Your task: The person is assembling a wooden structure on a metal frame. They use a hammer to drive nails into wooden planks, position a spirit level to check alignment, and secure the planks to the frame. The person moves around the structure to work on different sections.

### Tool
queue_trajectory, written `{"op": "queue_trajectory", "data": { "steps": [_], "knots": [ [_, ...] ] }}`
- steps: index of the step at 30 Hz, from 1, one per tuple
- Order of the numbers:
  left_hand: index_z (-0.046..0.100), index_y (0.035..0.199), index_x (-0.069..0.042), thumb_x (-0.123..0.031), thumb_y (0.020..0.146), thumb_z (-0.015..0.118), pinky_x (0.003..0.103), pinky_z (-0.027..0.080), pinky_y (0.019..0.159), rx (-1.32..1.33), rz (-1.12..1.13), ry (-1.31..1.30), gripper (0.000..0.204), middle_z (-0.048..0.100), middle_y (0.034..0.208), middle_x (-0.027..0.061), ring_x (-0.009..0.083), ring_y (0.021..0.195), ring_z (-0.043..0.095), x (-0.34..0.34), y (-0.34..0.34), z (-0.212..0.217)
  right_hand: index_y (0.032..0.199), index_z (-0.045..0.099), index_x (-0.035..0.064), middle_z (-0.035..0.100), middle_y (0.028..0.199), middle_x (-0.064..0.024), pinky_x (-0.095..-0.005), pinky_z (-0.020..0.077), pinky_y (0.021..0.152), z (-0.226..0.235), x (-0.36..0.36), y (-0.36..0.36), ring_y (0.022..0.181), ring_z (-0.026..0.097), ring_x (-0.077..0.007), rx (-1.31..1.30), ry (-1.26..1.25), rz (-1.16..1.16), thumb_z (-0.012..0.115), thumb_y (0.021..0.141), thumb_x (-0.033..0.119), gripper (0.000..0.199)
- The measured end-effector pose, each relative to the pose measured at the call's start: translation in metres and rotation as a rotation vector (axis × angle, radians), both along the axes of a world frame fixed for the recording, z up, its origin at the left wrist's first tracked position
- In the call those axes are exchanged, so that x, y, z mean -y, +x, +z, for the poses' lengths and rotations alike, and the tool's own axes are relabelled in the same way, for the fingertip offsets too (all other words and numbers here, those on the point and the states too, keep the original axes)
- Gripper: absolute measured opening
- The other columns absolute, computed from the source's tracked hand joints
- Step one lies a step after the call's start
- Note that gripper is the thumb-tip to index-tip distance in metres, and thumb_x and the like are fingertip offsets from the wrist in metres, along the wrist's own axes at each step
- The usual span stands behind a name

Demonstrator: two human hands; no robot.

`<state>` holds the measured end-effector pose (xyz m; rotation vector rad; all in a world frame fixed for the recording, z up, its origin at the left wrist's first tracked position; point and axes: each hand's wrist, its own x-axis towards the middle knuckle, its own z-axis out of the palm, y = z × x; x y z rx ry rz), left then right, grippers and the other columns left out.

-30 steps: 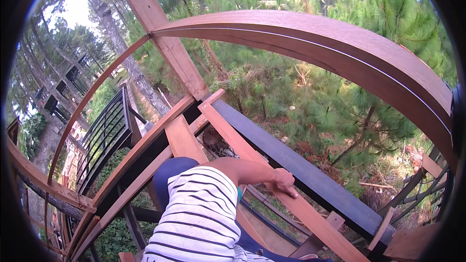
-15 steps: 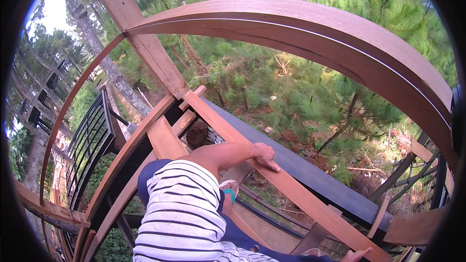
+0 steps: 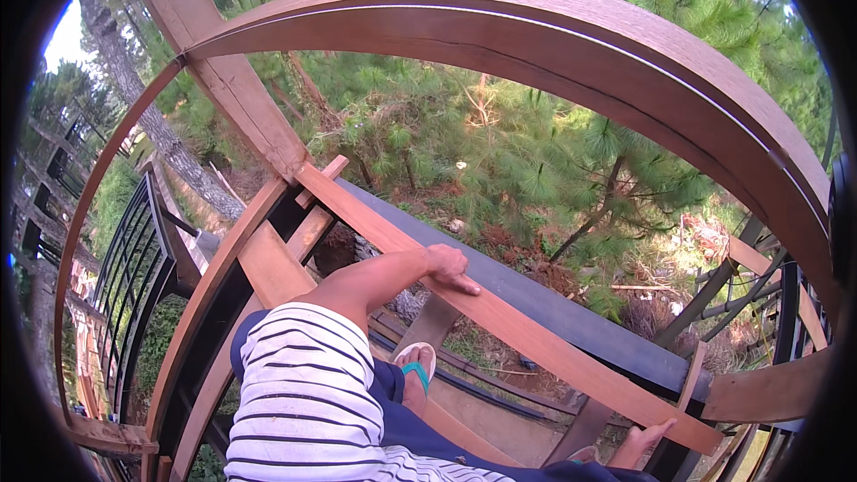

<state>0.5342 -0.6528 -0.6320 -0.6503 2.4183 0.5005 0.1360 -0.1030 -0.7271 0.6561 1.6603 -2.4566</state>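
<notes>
A long, flat reddish-brown wooden plank (image 3: pixel 536 336) slants from the upper left to the lower right in front of me. My left hand (image 3: pixel 453 270) is closed over its middle, thumb side towards the right, some fingers hidden at the edge. Near the plank's lower right end, my right hand (image 3: pixel 641 443) holds the near edge; one digit lies stretched along the wood and the other fingers are hidden below. A dark grey beam (image 3: pixel 527 290) runs alongside the plank on its far side. The plank's upper left end meets a thick wooden post (image 3: pixel 254 112).
A wide curved wooden beam (image 3: pixel 536 31) arches overhead. My sandalled foot (image 3: pixel 416 368) stands among boards, with open gaps showing ground below. Curved timber rails (image 3: pixel 210 295) and a black metal railing (image 3: pixel 134 277) lie left. A short wooden piece (image 3: pixel 692 375) crosses near the plank's right end.
The view has shifted, so the scene sits further left and higher. My right hand and the plank's lower right end show more fully. Both hands stay on the plank.
</notes>
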Motion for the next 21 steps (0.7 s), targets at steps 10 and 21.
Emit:
{"op": "queue_trajectory", "data": {
  "steps": [10,21],
  "knots": [
    [0.077,0.092,0.001,-0.084,0.080,0.049,0.050,0.055,0.083,-0.008,-0.099,-0.018,0.090,0.072,0.093,0.0273,0.0416,0.094,0.071,0.044,-0.017,-0.030,0.152,0.037,0.0092,0.050,0.145,-0.0109,-0.0526,0.0439,0.109,0.021,0.026,0.006,0.129,0.053,-0.0300,0.052,-0.147,-0.063,0.058,0.097,0.062,0.080],
    [0.071,0.112,0.004,-0.061,0.093,0.060,0.049,0.054,0.087,-0.007,-0.061,0.008,0.069,0.072,0.104,0.0288,0.0426,0.107,0.069,0.025,-0.028,-0.023,0.138,0.050,-0.0091,0.057,0.137,-0.0170,-0.0424,0.0486,0.104,-0.011,0.066,0.001,0.125,0.056,-0.0246,0.072,-0.204,-0.220,0.068,0.094,0.055,0.080]
  ]
}}
